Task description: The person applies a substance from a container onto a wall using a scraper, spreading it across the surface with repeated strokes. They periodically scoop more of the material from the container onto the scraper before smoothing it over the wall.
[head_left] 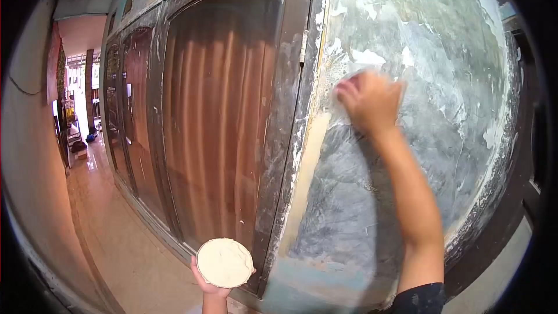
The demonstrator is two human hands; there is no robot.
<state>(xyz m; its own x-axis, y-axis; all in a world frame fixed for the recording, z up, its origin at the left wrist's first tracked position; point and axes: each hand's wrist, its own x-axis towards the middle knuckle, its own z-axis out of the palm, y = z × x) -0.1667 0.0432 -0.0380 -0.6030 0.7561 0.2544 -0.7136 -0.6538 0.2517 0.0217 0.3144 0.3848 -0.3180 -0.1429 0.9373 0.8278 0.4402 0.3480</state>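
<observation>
Low in the view, my left hand is wrapped round a round tub of cream-coloured paint and holds it up. The pale, thick-looking paint fills it near the rim. My right hand is raised against the grey patchy wall, beside the door frame. Its fingers are curled together and smeared by motion. A dark pinkish patch shows at the fingertips, but I cannot make out what they hold. Just below that hand, a cream painted strip runs down the wall's edge along the frame.
A dark wooden door frame with a metal hinge adjoins the wall. Left of it, a glass panel shows brown curtains behind. A tiled corridor floor runs back along a side wall. Another dark frame stands at right.
</observation>
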